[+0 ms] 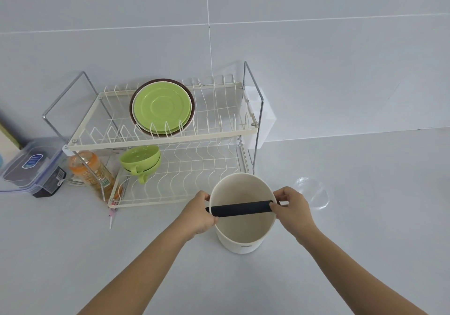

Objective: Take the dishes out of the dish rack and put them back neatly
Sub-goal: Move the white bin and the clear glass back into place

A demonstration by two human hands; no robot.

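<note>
A two-tier white wire dish rack point(160, 141) stands against the tiled wall. On its upper tier, green plates point(162, 106) lean upright in front of a brown-rimmed plate point(192, 110). Two stacked green cups point(141, 160) lie tilted on the lower tier at the left. In front of the rack, a cream round container point(243, 234) with a black bar point(241, 208) across its mouth stands on the counter. My left hand point(199, 213) grips the bar's left end at the rim. My right hand point(292, 207) grips the bar's right end.
A clear glass bowl point(313, 192) sits on the counter right of the container. Left of the rack are an orange-labelled bottle point(91, 171) and a clear lidded food box point(31, 166). A white holder point(258, 112) hangs on the rack's right end.
</note>
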